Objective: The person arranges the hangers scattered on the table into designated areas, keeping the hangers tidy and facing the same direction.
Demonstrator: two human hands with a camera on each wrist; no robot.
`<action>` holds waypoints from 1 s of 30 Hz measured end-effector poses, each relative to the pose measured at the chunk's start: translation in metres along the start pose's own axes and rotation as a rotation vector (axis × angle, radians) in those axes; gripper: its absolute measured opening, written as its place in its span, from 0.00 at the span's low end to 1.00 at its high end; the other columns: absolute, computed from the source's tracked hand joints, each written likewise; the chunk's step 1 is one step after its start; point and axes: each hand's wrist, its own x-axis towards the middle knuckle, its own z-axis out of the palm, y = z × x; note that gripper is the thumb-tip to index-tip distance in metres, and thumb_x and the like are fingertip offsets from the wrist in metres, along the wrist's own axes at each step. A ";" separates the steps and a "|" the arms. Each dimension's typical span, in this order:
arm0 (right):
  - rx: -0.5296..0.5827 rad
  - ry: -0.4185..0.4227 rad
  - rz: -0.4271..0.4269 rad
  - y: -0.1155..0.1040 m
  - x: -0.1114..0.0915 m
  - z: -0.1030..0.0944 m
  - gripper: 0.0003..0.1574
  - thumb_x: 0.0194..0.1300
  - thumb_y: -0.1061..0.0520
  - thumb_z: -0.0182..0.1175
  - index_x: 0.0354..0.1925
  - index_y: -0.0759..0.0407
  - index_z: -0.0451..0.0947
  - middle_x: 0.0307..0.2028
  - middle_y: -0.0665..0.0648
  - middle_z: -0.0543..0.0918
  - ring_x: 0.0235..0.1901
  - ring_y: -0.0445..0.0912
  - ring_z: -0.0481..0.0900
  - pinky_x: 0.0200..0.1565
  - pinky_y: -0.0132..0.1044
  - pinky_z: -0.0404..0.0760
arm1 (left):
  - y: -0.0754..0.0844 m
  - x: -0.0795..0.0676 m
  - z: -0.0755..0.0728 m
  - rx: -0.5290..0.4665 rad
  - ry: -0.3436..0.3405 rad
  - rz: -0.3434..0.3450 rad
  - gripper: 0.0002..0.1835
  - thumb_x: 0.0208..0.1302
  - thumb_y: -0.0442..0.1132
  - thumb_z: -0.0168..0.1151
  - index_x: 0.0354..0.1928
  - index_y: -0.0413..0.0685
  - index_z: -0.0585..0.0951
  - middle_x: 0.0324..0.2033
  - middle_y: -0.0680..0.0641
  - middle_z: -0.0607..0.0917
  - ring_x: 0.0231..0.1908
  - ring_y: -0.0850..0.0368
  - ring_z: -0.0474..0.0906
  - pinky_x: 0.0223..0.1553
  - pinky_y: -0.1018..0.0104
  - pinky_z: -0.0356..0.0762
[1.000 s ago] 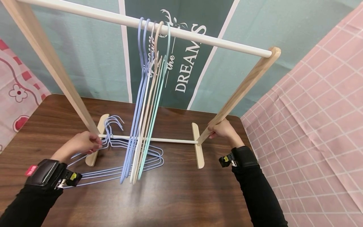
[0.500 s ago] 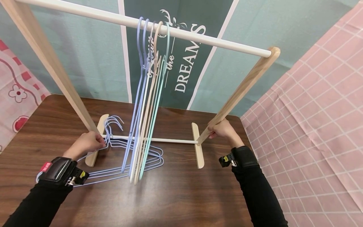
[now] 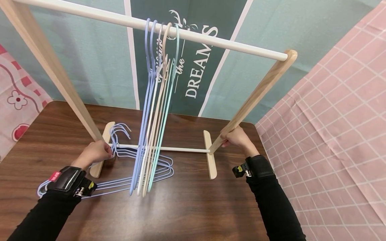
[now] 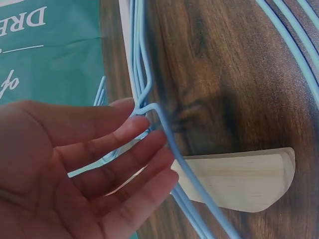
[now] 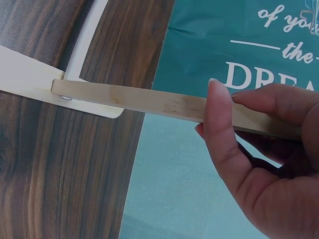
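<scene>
Several blue hangers (image 3: 132, 181) lie stacked on the table, hooks pointing away, at the left foot of a wooden clothes rack. My left hand (image 3: 95, 152) is at the neck of this stack; in the left wrist view, thumb and index finger pinch a blue hanger (image 4: 172, 142) where its shoulder begins. The other fingers (image 4: 142, 199) are half bent beneath. My right hand (image 3: 236, 136) grips the rack's right post (image 3: 256, 93) low down, thumb across the wood (image 5: 164, 102). Blue, white, beige and mint hangers (image 3: 163, 120) hang from the rack's top rail (image 3: 229, 44).
The rack's left foot (image 3: 97, 169) and right foot (image 3: 211, 164) stand on the brown table (image 3: 193, 207), joined by a low white bar (image 3: 184, 149). A printed green cloth (image 3: 193, 67) hangs behind; pink checked cloth (image 3: 340, 110) borders the right side.
My left hand has moved slightly right onto the neck of the stacked blue hangers. The hanging hangers swing a little. My right hand stays on the post.
</scene>
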 end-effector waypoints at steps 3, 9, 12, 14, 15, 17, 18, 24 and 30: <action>-0.001 -0.001 -0.005 0.000 0.000 0.000 0.17 0.58 0.71 0.50 0.45 0.82 0.68 0.40 0.80 0.74 0.21 0.52 0.82 0.28 0.43 0.80 | -0.003 0.002 0.004 0.001 0.009 -0.004 0.06 0.48 0.36 0.63 0.19 0.44 0.79 0.15 0.53 0.72 0.21 0.55 0.66 0.22 0.65 0.61; 0.002 -0.002 -0.006 -0.001 -0.001 0.001 0.16 0.59 0.70 0.50 0.45 0.81 0.68 0.40 0.80 0.74 0.23 0.53 0.82 0.28 0.44 0.80 | -0.003 0.003 0.009 0.001 0.005 -0.046 0.06 0.48 0.36 0.62 0.18 0.43 0.78 0.15 0.52 0.72 0.20 0.55 0.67 0.21 0.65 0.61; 0.015 -0.003 0.000 0.000 -0.001 0.001 0.17 0.59 0.71 0.50 0.46 0.82 0.67 0.40 0.80 0.74 0.24 0.55 0.82 0.30 0.46 0.80 | -0.002 0.002 0.010 0.013 0.011 -0.065 0.06 0.48 0.37 0.62 0.19 0.43 0.78 0.16 0.51 0.72 0.21 0.54 0.68 0.21 0.63 0.62; 0.026 -0.009 -0.001 0.000 -0.001 0.001 0.17 0.59 0.71 0.49 0.46 0.82 0.67 0.41 0.81 0.74 0.26 0.58 0.82 0.30 0.46 0.80 | -0.001 0.002 0.010 0.023 0.014 -0.084 0.06 0.48 0.37 0.62 0.19 0.44 0.79 0.16 0.50 0.73 0.21 0.53 0.68 0.21 0.62 0.63; 0.031 -0.014 -0.001 0.000 -0.001 0.001 0.17 0.59 0.71 0.49 0.46 0.83 0.66 0.41 0.81 0.74 0.26 0.58 0.82 0.31 0.46 0.80 | 0.000 0.002 0.010 0.027 0.015 -0.091 0.06 0.48 0.37 0.61 0.19 0.44 0.79 0.16 0.50 0.73 0.21 0.53 0.69 0.20 0.61 0.64; 0.041 -0.022 -0.003 0.000 -0.001 0.000 0.17 0.59 0.71 0.49 0.46 0.83 0.66 0.41 0.82 0.73 0.26 0.59 0.82 0.30 0.44 0.80 | 0.001 0.001 0.010 0.033 0.019 -0.103 0.06 0.48 0.37 0.61 0.19 0.44 0.79 0.17 0.49 0.73 0.22 0.52 0.69 0.20 0.60 0.64; 0.046 -0.024 -0.002 0.000 -0.001 0.000 0.17 0.59 0.72 0.49 0.46 0.83 0.66 0.41 0.82 0.73 0.27 0.59 0.82 0.30 0.44 0.80 | 0.002 0.001 0.011 0.036 0.022 -0.104 0.05 0.48 0.36 0.60 0.19 0.44 0.80 0.17 0.49 0.73 0.22 0.52 0.69 0.20 0.60 0.65; 0.056 -0.033 0.006 0.000 -0.001 0.000 0.17 0.60 0.71 0.48 0.47 0.83 0.66 0.42 0.82 0.72 0.28 0.60 0.82 0.33 0.47 0.79 | 0.005 0.002 0.012 0.042 0.030 -0.109 0.03 0.45 0.36 0.59 0.19 0.45 0.79 0.19 0.47 0.75 0.23 0.50 0.71 0.20 0.58 0.66; 0.060 -0.030 0.012 0.000 -0.001 0.000 0.17 0.59 0.72 0.48 0.46 0.82 0.66 0.42 0.82 0.72 0.30 0.61 0.82 0.33 0.47 0.79 | 0.008 0.003 0.013 0.035 0.031 -0.113 0.04 0.45 0.35 0.59 0.18 0.46 0.78 0.19 0.47 0.75 0.23 0.49 0.70 0.20 0.58 0.66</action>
